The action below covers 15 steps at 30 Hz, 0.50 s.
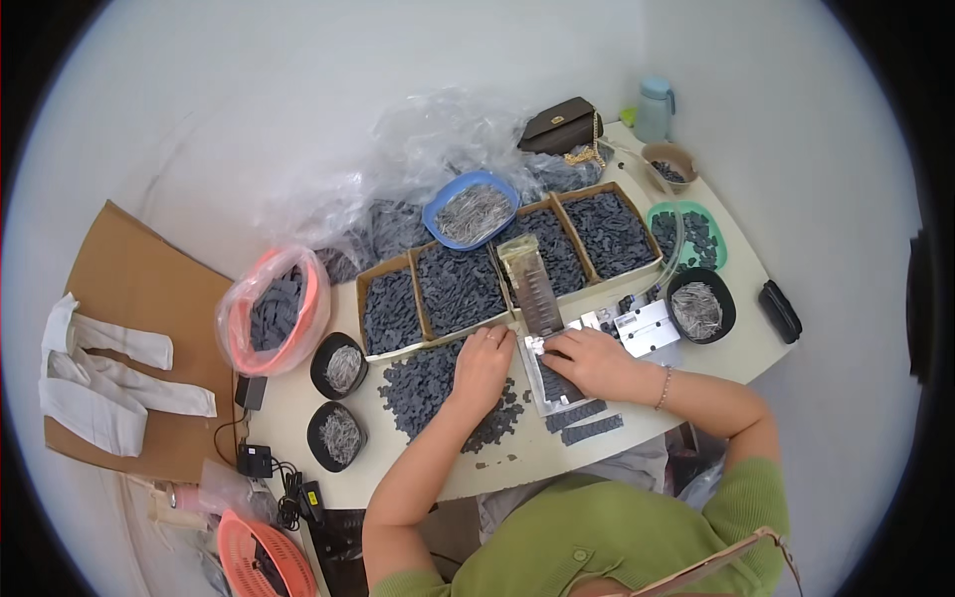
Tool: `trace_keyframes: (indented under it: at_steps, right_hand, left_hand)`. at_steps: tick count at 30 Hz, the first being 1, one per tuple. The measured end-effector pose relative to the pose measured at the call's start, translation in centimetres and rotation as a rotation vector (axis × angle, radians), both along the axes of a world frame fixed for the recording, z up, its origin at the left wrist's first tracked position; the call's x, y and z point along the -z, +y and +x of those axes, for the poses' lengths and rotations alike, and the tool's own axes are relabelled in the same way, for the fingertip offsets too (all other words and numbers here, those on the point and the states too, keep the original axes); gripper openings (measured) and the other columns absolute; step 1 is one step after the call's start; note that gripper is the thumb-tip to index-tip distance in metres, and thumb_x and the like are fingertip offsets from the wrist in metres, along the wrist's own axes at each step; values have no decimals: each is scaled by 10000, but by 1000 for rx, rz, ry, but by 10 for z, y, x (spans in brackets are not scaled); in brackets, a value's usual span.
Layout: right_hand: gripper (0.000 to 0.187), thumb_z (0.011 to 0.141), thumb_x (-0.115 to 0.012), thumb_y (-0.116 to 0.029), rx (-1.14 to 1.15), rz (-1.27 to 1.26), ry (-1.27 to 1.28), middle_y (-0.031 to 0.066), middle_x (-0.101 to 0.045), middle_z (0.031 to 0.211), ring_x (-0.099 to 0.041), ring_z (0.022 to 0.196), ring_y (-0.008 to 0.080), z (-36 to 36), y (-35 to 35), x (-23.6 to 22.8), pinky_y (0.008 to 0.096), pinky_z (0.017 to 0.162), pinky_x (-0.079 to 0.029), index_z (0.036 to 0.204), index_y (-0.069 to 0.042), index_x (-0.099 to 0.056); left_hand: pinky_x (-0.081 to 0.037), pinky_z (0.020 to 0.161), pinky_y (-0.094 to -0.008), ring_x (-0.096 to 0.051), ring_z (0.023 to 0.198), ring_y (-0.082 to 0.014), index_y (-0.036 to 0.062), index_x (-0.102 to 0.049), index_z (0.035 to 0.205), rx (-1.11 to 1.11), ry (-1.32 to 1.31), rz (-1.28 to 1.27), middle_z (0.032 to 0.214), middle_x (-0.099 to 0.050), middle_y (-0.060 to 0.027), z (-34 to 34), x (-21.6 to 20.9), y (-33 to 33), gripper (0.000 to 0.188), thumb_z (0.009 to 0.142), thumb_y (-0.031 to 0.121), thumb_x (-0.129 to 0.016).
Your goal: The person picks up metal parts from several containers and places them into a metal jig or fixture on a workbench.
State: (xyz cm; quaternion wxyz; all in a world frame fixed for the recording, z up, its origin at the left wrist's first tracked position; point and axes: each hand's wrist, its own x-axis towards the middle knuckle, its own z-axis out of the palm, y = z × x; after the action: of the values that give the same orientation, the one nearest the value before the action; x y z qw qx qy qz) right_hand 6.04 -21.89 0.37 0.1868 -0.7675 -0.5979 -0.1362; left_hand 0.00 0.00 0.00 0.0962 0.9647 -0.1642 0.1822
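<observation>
My left hand (pixel 483 366) is closed, fingertips pinched together at the left side of a metal fixture (pixel 531 383); what they hold is too small to make out. My right hand (pixel 597 362) rests over the fixture with fingers curled down, its fingertips at a small white piece (pixel 536 345), and what is under them is hidden. Beneath my left hand spreads a loose pile of dark grey plastic pieces (pixel 423 388). Joined strips of dark grey pieces (pixel 592 430) lie by the fixture's near edge. A silver metal block (pixel 647 328) stands right of my right hand.
A divided cardboard box (pixel 430 340) of grey pieces stands behind, with a clear-lidded case (pixel 530 284) leaning on it. Metal pins fill a blue tray (pixel 457 186) and black bowls (pixel 316 438) (pixel 729 316). A green tray (pixel 718 224) and black pouch (pixel 780 311) sit right.
</observation>
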Motion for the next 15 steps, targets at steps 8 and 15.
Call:
trace_keyframes:
  at_steps: [8,15]
  right_hand:
    - [181,753,-628,-29,307,245,195,127,-622,963,-595,914,322,69,-80,-32,409,803,-495,933,-30,-649]
    - [133,758,-665,-100,981,-82,375,133,-697,890,-667,847,303,168,-177,-12,411,761,-526,883,-73,-702]
  left_hand:
    - [-474,787,-384,-582,893,-284,22,-600,799,-26,26,125,855,-585,-131,9,-4,5,88,722,42,-562]
    - [-482,700,-386,-598,809,-299,33,-559,778,-97,5,-112,827,-593,-127,2,-6,-6,97,766,44,-655]
